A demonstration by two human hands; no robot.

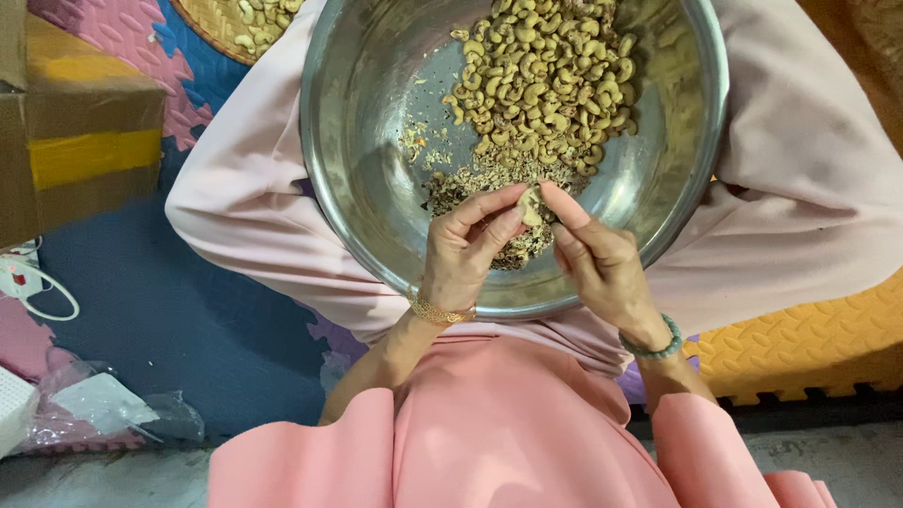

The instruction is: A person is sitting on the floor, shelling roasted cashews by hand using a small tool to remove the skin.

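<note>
Cashew (530,205) pinched between your left hand (463,252) and right hand (602,265) over the bowl (376,188) looks light and brittle, so grip its edges gently.

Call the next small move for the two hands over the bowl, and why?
Probably peel the skin off the cashew pinched between the left hand and right hand. Both hands' fingertips meet on it above the steel bowl, over the brown scraps, beside the nut pile.
</note>
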